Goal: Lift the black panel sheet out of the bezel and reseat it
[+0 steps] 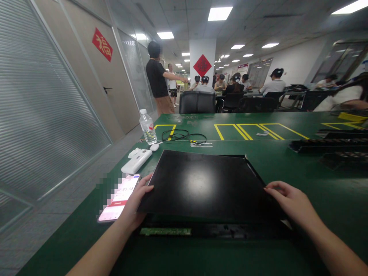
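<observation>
A flat black display panel [198,184] lies tilted over a black frame [230,230] on the green table. My left hand [136,201] grips the panel's left edge, thumb on top and the other fingers partly hidden beneath. At the right edge, my right hand [287,195] pinches the panel between thumb and fingers. Below the panel's near edge, a strip of green circuit board [166,231] shows along the frame. The frame's far right corner also sticks out past the panel.
Left of the panel are a lit phone [119,199], a white power bank [136,161] and a water bottle [147,127]. A black cable [184,135] lies beyond it. Black slotted strips [330,145] rest at the right. Several people sit or stand in the background.
</observation>
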A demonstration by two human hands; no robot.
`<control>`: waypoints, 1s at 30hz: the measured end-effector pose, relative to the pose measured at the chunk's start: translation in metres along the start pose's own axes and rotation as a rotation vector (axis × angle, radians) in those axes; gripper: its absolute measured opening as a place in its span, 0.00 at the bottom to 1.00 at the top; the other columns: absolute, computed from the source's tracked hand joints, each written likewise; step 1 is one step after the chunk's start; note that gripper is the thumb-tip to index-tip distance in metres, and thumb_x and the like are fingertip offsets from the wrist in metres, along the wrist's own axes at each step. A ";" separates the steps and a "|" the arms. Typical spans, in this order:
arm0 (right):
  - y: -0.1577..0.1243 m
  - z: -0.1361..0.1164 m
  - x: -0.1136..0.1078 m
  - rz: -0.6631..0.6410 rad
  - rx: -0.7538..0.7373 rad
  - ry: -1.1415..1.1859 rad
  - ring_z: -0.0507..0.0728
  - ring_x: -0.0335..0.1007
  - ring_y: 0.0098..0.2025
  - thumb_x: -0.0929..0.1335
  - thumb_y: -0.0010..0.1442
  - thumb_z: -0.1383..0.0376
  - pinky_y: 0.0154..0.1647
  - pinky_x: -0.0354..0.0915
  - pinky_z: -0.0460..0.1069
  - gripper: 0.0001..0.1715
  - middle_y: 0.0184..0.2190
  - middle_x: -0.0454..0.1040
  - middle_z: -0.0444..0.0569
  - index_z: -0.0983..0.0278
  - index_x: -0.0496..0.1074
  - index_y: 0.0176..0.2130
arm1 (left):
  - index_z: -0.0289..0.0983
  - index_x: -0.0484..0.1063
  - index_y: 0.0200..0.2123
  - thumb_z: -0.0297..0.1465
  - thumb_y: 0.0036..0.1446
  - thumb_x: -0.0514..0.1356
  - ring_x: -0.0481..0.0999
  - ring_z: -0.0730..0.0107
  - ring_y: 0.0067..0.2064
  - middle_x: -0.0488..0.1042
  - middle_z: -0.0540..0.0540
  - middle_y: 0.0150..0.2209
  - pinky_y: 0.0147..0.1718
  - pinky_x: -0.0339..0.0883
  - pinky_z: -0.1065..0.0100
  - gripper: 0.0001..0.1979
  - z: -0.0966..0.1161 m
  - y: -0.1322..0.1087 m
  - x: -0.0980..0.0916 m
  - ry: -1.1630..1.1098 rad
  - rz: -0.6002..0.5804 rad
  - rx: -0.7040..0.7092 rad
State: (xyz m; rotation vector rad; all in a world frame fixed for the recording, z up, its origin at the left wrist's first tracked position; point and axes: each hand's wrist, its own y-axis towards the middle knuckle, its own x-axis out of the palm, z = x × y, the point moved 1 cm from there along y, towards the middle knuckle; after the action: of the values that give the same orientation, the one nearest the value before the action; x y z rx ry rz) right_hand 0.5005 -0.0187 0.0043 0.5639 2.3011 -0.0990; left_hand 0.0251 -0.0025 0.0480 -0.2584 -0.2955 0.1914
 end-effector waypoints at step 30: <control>0.003 0.001 0.000 -0.034 0.046 -0.026 0.62 0.74 0.26 0.68 0.48 0.40 0.30 0.63 0.55 0.26 0.24 0.80 0.48 0.56 0.80 0.33 | 0.37 0.73 0.64 0.33 0.48 0.71 0.85 0.48 0.48 0.86 0.42 0.48 0.34 0.73 0.65 0.38 -0.002 0.001 -0.002 0.027 -0.001 0.001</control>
State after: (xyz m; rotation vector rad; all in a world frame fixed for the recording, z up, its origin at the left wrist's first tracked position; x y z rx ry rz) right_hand 0.5024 -0.0165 0.0040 0.5435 2.2882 -0.1752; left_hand 0.0237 -0.0020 0.0453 -0.2595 -0.2690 0.1873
